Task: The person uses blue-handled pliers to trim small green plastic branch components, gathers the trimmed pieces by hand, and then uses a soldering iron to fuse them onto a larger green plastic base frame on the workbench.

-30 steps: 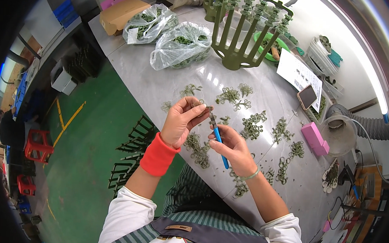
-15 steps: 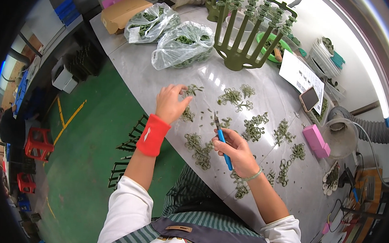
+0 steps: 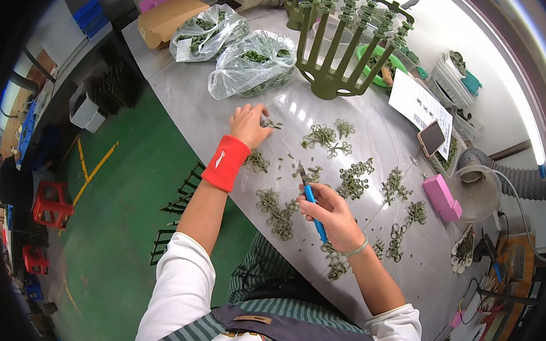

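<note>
Right hand point(image 3: 332, 214) is gripping a blue-handled cutter point(image 3: 311, 200), blade pointing away | left hand point(image 3: 249, 123) is reaching out, fingers closing on a small green plastic piece point(image 3: 269, 123) on the grey table point(image 3: 184, 104) | two clear bags point(image 3: 254, 64) of green parts are lying beyond | tan carton point(image 3: 170, 17) is sitting at the far-left corner | white printed sheet point(image 3: 421, 107) is lying far right.

Green floor point(image 3: 124, 181) with yellow lines beside a grey worktable point(image 3: 184, 98); red stools point(image 3: 52, 205).

Bench point(image 3: 374, 123): smooth glossy grey top. Bags point(image 3: 254, 64): clear crinkly plastic. Green parts point(image 3: 354, 178): matt plastic. Wristband point(image 3: 225, 163): red cloth. Box point(image 3: 170, 17): cardboard.
</note>
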`<move>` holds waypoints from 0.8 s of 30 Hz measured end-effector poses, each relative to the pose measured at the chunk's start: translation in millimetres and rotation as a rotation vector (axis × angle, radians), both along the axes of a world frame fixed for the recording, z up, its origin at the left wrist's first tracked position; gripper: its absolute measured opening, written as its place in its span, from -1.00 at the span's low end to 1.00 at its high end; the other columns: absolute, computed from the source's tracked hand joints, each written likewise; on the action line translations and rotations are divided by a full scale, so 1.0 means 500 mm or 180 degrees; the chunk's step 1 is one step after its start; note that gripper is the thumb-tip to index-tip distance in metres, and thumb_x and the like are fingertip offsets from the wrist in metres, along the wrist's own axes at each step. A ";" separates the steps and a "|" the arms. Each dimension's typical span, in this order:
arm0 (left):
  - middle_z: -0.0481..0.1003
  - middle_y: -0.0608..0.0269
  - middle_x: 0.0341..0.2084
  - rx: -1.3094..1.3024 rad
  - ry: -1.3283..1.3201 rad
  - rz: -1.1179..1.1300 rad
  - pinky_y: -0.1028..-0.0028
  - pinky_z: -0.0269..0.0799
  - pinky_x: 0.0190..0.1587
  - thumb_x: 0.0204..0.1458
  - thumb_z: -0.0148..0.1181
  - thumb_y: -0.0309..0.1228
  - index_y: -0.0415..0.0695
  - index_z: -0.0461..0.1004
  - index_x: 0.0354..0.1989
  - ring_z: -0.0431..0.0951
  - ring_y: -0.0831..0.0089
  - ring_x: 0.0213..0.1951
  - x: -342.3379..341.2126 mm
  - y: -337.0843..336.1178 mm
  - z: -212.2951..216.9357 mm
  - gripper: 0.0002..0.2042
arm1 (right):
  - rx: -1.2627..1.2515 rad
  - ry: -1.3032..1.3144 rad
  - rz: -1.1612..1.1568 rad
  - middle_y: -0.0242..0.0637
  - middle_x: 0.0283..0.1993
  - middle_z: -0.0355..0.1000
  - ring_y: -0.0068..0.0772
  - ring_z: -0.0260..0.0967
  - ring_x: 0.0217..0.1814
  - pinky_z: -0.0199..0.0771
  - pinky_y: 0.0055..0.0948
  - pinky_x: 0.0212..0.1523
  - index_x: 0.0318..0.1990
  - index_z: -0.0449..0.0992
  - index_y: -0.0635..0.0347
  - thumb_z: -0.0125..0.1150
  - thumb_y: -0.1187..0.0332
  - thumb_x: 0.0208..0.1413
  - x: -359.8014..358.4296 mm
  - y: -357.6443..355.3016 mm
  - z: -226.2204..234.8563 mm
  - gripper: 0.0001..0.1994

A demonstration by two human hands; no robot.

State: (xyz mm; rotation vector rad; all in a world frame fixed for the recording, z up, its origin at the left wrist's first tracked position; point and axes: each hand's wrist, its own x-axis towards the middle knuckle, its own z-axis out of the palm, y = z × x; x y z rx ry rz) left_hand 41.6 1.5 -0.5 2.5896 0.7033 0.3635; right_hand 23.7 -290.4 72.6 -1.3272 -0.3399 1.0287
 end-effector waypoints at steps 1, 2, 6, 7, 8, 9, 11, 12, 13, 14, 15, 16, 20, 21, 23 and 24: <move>0.42 0.23 -0.17 0.0103 -0.0283 0.0064 0.16 0.27 0.09 -0.21 0.48 -0.18 0.07 0.52 -0.17 0.35 0.11 0.02 -0.001 0.000 -0.003 -0.61 | 0.0004 0.0003 -0.0002 -0.35 -0.10 0.44 -0.58 0.32 -0.14 0.34 -0.53 -0.11 0.16 0.34 0.37 0.25 0.39 0.16 -0.001 0.001 -0.002 -0.55; 0.42 0.23 -0.17 0.0107 -0.0280 0.0062 0.16 0.27 0.09 -0.21 0.48 -0.18 0.07 0.52 -0.17 0.35 0.11 0.02 -0.002 0.003 -0.005 -0.61 | 0.0006 -0.0008 0.0019 -0.34 -0.10 0.44 -0.58 0.32 -0.14 0.34 -0.52 -0.11 0.16 0.34 0.37 0.25 0.39 0.16 -0.003 0.002 -0.003 -0.55; 0.39 0.20 -0.06 0.0019 0.0165 -0.0070 0.11 0.23 0.14 -0.21 0.48 -0.17 0.07 0.55 -0.20 0.29 0.10 0.10 0.002 0.010 0.016 -0.63 | 0.0024 0.0004 0.0004 -0.35 -0.11 0.44 -0.58 0.32 -0.14 0.34 -0.52 -0.12 0.16 0.34 0.37 0.26 0.37 0.17 -0.005 0.000 -0.003 -0.55; 0.39 0.20 -0.05 -0.0054 0.0262 -0.0190 0.11 0.23 0.14 -0.22 0.48 -0.17 0.07 0.55 -0.22 0.28 0.11 0.11 0.004 0.013 0.020 -0.64 | 0.0026 0.0005 -0.0009 -0.35 -0.11 0.44 -0.58 0.32 -0.14 0.34 -0.52 -0.12 0.16 0.34 0.37 0.26 0.37 0.17 -0.005 -0.001 -0.003 -0.55; 0.39 0.20 -0.05 -0.0050 0.0264 -0.0209 0.11 0.23 0.14 -0.22 0.48 -0.17 0.07 0.55 -0.22 0.28 0.11 0.11 0.007 0.015 0.025 -0.64 | 0.0027 -0.0016 0.0008 -0.35 -0.11 0.44 -0.58 0.32 -0.14 0.35 -0.52 -0.12 0.16 0.34 0.36 0.27 0.36 0.17 -0.004 -0.003 -0.002 -0.55; 0.40 0.20 -0.08 -0.0137 0.0248 -0.0295 0.10 0.22 0.14 -0.21 0.47 -0.19 0.05 0.55 -0.24 0.28 0.10 0.11 0.012 0.013 0.024 -0.66 | 0.0011 -0.0034 0.0002 -0.36 -0.11 0.44 -0.59 0.33 -0.14 0.35 -0.52 -0.12 0.16 0.35 0.35 0.28 0.35 0.17 -0.003 -0.009 -0.002 -0.54; 0.41 0.20 -0.10 -0.0230 0.0241 -0.0446 0.10 0.21 0.14 -0.20 0.46 -0.21 0.04 0.55 -0.26 0.28 0.10 0.11 0.015 0.017 0.025 -0.69 | -0.0038 -0.0065 -0.0036 -0.36 -0.11 0.44 -0.59 0.34 -0.14 0.36 -0.51 -0.12 0.16 0.35 0.34 0.29 0.33 0.16 -0.003 -0.006 -0.001 -0.54; 0.45 0.20 -0.16 -0.0213 0.0168 -0.0548 0.10 0.27 0.09 -0.19 0.45 -0.24 0.03 0.55 -0.27 0.35 0.11 0.04 0.016 0.022 0.019 -0.70 | -0.0113 -0.0105 -0.0057 -0.36 -0.11 0.44 -0.59 0.35 -0.14 0.36 -0.51 -0.12 0.16 0.35 0.33 0.30 0.31 0.16 -0.003 -0.006 -0.003 -0.53; 0.49 0.21 -0.22 -0.0193 0.0084 -0.0649 0.11 0.32 0.03 -0.19 0.44 -0.28 0.01 0.54 -0.27 0.42 0.12 -0.03 0.017 0.028 0.016 -0.72 | -0.0119 -0.0058 -0.0014 -0.35 -0.09 0.45 -0.58 0.37 -0.12 0.37 -0.50 -0.10 0.17 0.35 0.32 0.31 0.26 0.15 -0.002 -0.005 -0.005 -0.50; 0.49 0.21 -0.22 -0.0233 0.0077 -0.0742 0.11 0.32 0.03 -0.19 0.44 -0.28 0.01 0.54 -0.27 0.42 0.12 -0.03 0.017 0.030 0.012 -0.72 | -0.0097 0.0014 -0.0041 -0.34 -0.07 0.45 -0.57 0.38 -0.09 0.38 -0.49 -0.08 0.19 0.33 0.33 0.33 0.24 0.14 -0.005 -0.004 -0.001 -0.46; 0.50 0.22 -0.32 -0.0401 -0.0104 -0.0754 0.25 0.37 -0.11 -0.19 0.43 -0.37 -0.05 0.54 -0.26 0.46 0.23 -0.21 0.009 0.035 0.006 -0.72 | -0.0069 0.0008 -0.0020 -0.33 -0.06 0.46 -0.57 0.38 -0.07 0.38 -0.49 -0.07 0.19 0.33 0.34 0.33 0.23 0.14 -0.008 0.000 -0.006 -0.45; 0.52 0.24 -0.41 -0.0562 -0.0293 -0.0779 0.40 0.43 -0.25 -0.19 0.42 -0.46 -0.10 0.54 -0.25 0.49 0.33 -0.40 0.008 0.034 0.009 -0.72 | -0.0032 -0.0012 -0.0013 -0.32 -0.04 0.46 -0.57 0.38 -0.05 0.38 -0.49 -0.06 0.20 0.32 0.34 0.33 0.23 0.14 -0.007 0.000 -0.006 -0.44; 0.53 0.29 -0.40 -0.1149 -0.0665 -0.0847 0.51 0.42 -0.36 -0.11 0.37 -0.53 -0.19 0.52 -0.25 0.49 0.47 -0.45 0.001 0.018 0.029 -0.78 | -0.0016 0.0009 0.0036 -0.32 -0.02 0.45 -0.56 0.38 -0.02 0.40 -0.47 0.00 0.20 0.32 0.35 0.34 0.25 0.13 -0.005 -0.005 -0.004 -0.45; 0.52 0.32 -0.40 -0.1676 -0.0904 -0.0684 0.53 0.42 -0.33 -0.05 0.34 -0.52 -0.21 0.52 -0.25 0.50 0.51 -0.42 -0.013 0.022 0.036 -0.81 | 0.0017 0.0019 0.0042 -0.32 -0.02 0.45 -0.55 0.38 -0.02 0.40 -0.47 0.02 0.19 0.32 0.35 0.35 0.26 0.12 -0.008 -0.001 -0.009 -0.45; 0.52 0.36 -0.40 -0.2258 -0.1124 -0.0614 0.56 0.43 -0.30 0.01 0.32 -0.52 -0.23 0.51 -0.25 0.52 0.56 -0.38 -0.020 -0.006 0.056 -0.84 | -0.0011 -0.0024 -0.0020 -0.29 -0.04 0.44 -0.52 0.39 -0.02 0.40 -0.47 0.02 0.19 0.33 0.37 0.36 0.22 0.11 -0.006 -0.010 -0.007 -0.42; 0.52 0.36 -0.38 -0.2856 -0.1207 -0.0466 0.58 0.44 -0.26 0.06 0.29 -0.52 -0.23 0.50 -0.23 0.53 0.57 -0.35 -0.029 -0.023 0.071 -0.86 | -0.0018 -0.0053 -0.0014 -0.26 -0.05 0.43 -0.49 0.41 -0.02 0.41 -0.46 0.01 0.18 0.34 0.39 0.37 0.18 0.10 -0.004 -0.014 -0.007 -0.40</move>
